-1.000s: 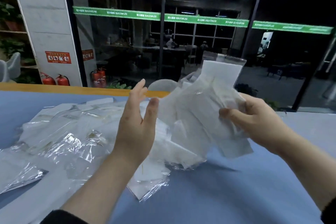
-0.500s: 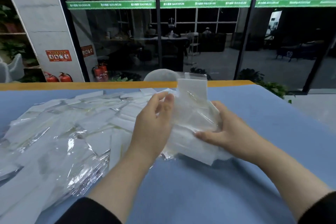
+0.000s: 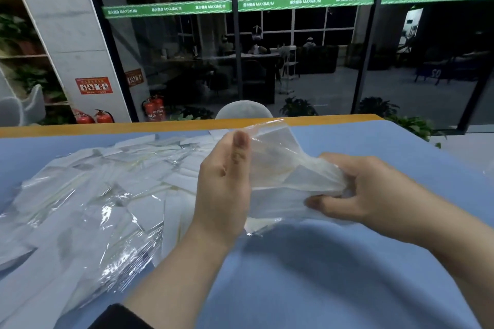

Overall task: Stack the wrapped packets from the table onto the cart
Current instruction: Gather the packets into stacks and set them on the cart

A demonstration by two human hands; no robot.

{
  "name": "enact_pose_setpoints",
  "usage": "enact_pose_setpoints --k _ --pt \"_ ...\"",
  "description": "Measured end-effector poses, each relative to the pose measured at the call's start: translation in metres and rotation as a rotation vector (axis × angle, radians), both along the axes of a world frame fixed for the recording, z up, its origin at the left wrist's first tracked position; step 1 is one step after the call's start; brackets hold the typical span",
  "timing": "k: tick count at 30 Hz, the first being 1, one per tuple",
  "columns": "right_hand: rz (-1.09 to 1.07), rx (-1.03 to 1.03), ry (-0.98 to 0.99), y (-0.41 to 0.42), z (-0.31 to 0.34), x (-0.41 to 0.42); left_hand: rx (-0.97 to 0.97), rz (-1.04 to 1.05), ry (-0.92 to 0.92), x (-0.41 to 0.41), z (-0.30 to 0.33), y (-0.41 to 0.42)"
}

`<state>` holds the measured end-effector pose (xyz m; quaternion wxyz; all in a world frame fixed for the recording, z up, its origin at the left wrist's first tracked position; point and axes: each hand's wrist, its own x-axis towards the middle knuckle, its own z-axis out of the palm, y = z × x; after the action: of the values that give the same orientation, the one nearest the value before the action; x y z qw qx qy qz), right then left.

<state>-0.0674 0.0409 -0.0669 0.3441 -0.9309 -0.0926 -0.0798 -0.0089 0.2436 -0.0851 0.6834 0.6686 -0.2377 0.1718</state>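
A bundle of white packets in clear wrap [image 3: 283, 173] is held between both hands just above the blue table [image 3: 334, 262]. My left hand [image 3: 224, 187] grips its left end, thumb up against the wrap. My right hand [image 3: 366, 189] curls round its right end, fingers underneath. A wide heap of more wrapped packets [image 3: 88, 195] lies spread over the left half of the table, touching my left forearm. No cart is in view.
The table's far edge is an orange-brown strip [image 3: 133, 125]. A grey chair back [image 3: 243, 111] rises behind it. Beyond stand a glass wall, red fire extinguishers [image 3: 153, 109] and potted plants [image 3: 417, 125].
The bundle came down from chest height toward the table. My left hand, open beside it a second ago, has closed on its left end. The right hand has kept its hold.
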Motion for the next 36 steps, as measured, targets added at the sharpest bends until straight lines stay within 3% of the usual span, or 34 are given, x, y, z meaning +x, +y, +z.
enact_pose_setpoints --k 4,8,10,14,22,24,26,28,33,36 --pt "-0.025 -0.052 0.158 -0.003 -0.008 0.004 0.17 0.053 0.113 0.01 -0.013 -0.004" --pt "-0.081 0.019 0.09 -0.005 -0.016 0.008 0.09 0.06 0.197 0.017 -0.016 -0.001" --pt "-0.047 0.074 0.08 0.0 -0.018 0.009 0.01 0.063 0.131 0.009 -0.01 -0.001" --pt "0.014 0.002 0.067 0.009 -0.024 0.011 0.051 0.107 -0.088 -0.002 -0.002 0.001" --pt "0.041 0.228 0.037 0.008 -0.028 0.015 0.008 0.16 0.22 0.013 -0.008 -0.001" --pt "0.047 0.234 0.0 0.006 -0.024 0.012 -0.039 0.199 0.12 0.008 -0.004 0.001" --pt "0.054 0.229 -0.047 0.0 -0.016 0.007 -0.07 0.158 -0.1 0.004 -0.001 0.005" --pt "0.052 0.185 -0.04 -0.006 -0.009 0.002 0.017 0.079 -0.225 -0.003 -0.002 0.005" --pt "0.023 0.107 0.076 -0.005 -0.018 0.006 0.235 0.069 0.065 0.007 -0.012 -0.006" --pt "-0.012 0.173 0.102 -0.011 -0.021 0.009 0.151 0.123 0.265 0.019 -0.016 -0.002"
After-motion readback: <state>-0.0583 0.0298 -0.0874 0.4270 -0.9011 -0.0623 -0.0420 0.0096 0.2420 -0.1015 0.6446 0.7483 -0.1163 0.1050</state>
